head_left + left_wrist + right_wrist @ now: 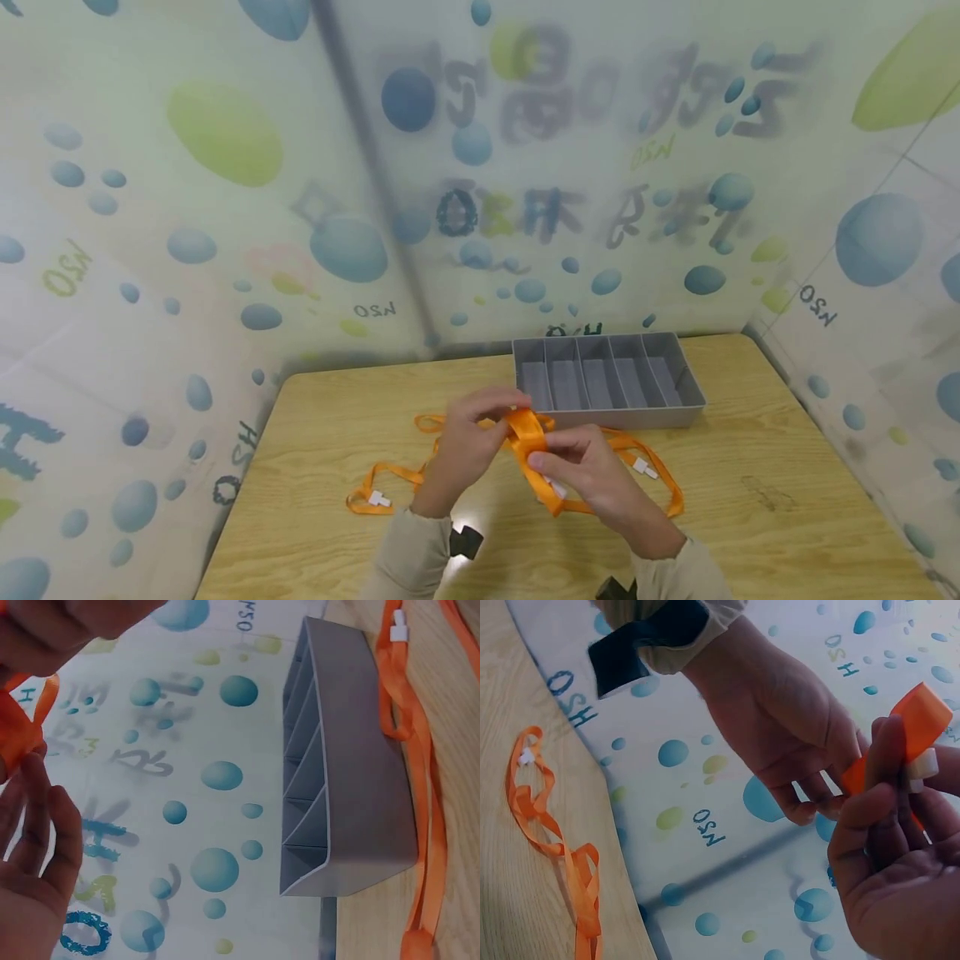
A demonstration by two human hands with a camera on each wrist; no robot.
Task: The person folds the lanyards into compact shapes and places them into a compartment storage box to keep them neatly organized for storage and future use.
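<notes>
The left hand (467, 446) pinches the upper end of a smooth, folded orange ribbon (529, 433); the right hand (592, 477) grips it at five o'clock from there. From the ribbon, a rigid grey five-compartment tray (622, 419) sits at two o'clock on the wood-grained table (322, 433), a looped orange strap (585, 900) between eight and nine.

On the white sheet wall with blue and green spots (315, 150), mirrored letters "H2O" (542, 212) stand; the larger grey characters (534, 114) are blurred.
</notes>
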